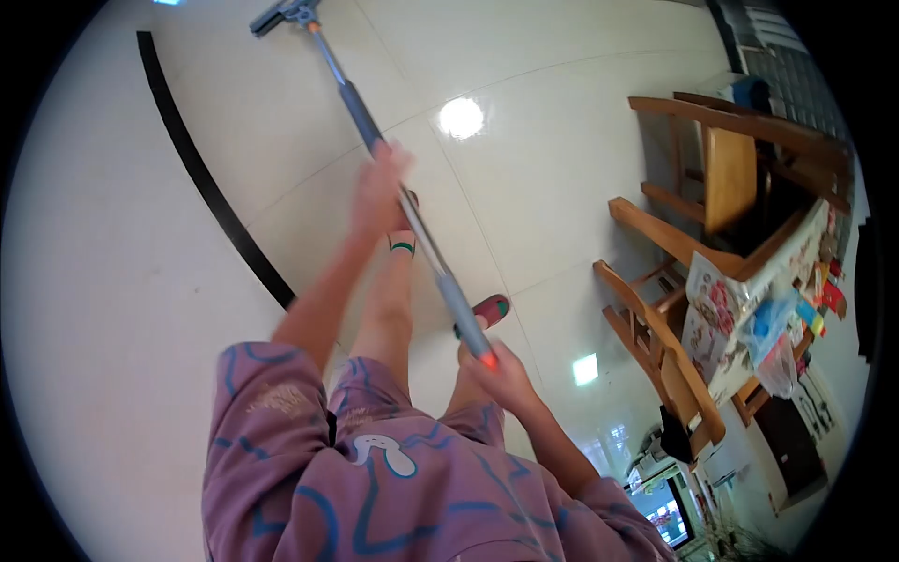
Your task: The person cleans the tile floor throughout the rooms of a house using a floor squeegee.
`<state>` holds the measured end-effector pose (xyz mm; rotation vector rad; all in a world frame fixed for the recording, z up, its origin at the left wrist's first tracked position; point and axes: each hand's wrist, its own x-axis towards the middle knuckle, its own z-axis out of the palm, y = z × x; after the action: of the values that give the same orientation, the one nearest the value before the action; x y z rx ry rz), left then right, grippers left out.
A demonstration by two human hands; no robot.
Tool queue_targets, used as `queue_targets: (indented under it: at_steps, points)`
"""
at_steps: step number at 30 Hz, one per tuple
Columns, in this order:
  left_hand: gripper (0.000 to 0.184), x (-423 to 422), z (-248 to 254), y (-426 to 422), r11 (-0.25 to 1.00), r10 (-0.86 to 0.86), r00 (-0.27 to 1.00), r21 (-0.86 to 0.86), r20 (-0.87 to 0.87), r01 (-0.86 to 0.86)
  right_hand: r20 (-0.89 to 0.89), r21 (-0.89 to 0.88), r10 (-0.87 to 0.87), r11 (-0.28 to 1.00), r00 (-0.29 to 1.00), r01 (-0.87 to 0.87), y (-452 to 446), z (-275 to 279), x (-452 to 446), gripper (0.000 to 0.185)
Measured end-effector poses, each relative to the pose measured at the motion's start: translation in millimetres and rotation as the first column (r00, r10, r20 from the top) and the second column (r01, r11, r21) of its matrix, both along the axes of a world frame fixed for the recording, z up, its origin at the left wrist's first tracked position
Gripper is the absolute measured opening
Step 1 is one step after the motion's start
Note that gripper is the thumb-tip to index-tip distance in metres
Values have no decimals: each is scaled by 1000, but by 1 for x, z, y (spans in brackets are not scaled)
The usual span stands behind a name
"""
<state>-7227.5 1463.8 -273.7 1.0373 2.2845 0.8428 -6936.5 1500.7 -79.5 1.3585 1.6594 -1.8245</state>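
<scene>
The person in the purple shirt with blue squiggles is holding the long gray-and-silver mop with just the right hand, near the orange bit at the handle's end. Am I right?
Not quite: both hands hold it. The head view shows the right hand near the orange bit at the handle's end, and the left hand farther up the long gray-and-silver mop.

Glossy, smooth pale floor tiles (552,178) lie beside brown wooden chairs (730,178) with a smooth sheen, right of frame.
</scene>
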Motion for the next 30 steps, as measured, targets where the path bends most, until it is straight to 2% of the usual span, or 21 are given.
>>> queue_targets:
  at_steps: [1,2,4,6,7,9,11,13,14,15,16,17,18,19,20,21,22,23,24,28,30]
  points:
    - [48,-39,-14,1,976,-208,866,-147,-455,158,-87,-244,-202,954,976,175,-5,-8,-18,42]
    - [47,-69,-12,8,975,-201,869,-179,-453,132,-117,-269,-271,935,955,232,-1,3,-51,48]
    - [43,-91,47,29,907,-306,821,-409,-482,98,-169,-289,-349,912,922,292,9,41,-84,55]
    - [41,-74,65,30,890,-357,795,-438,-490,129,-138,-372,-450,849,882,375,9,62,-82,58]
    - [39,-59,71,29,864,-403,778,-480,-483,150,-145,-367,-472,842,869,396,5,71,-60,58]
    - [30,-2,54,18,858,-494,687,-427,-532,286,-89,-285,-430,875,898,390,-1,86,4,55]
    - [21,87,78,16,729,-663,660,-506,-355,460,9,-261,-447,862,894,434,-20,105,91,55]
    - [12,181,55,-18,761,-648,707,-203,-281,617,120,-235,-436,860,892,452,-55,127,195,55]
    - [10,231,68,-30,679,-734,654,-225,-183,698,223,-256,-418,846,881,467,-72,149,239,54]
    - [8,284,63,-57,715,-649,672,17,-357,699,259,-176,-409,871,875,459,-104,154,293,54]
    - [6,322,99,-59,524,-840,519,9,-160,851,233,-42,-379,916,895,399,-134,169,343,53]
    - [7,365,108,-67,397,-893,393,28,-220,918,355,-85,-451,857,819,509,-166,177,396,50]
    - [10,419,90,-94,408,-870,459,259,-182,876,406,-68,-296,934,865,351,-189,205,444,49]
    - [13,444,129,-94,269,-947,315,375,-66,887,370,7,-292,950,882,312,-220,224,496,49]
    - [17,496,130,-99,34,-999,35,270,2,962,398,-66,-397,887,827,457,-238,258,536,45]
    - [17,533,140,-106,-85,-978,-145,343,152,936,557,-60,-244,942,794,331,-229,298,531,42]
    - [16,554,157,-106,-161,-952,-264,482,154,861,695,-83,-87,976,714,199,-215,341,518,39]
    - [14,571,179,-106,-191,-937,-307,494,165,848,725,-71,-266,889,636,453,-217,365,518,37]
    - [12,585,195,-107,-216,-921,-347,509,178,833,753,-50,-415,739,511,672,-225,382,525,35]
    - [9,589,200,-113,-226,-899,-337,364,280,904,590,8,-526,762,612,647,-254,359,557,35]
    - [6,547,179,-108,-66,-977,-93,145,191,987,532,-99,-516,750,672,654,-263,311,558,36]
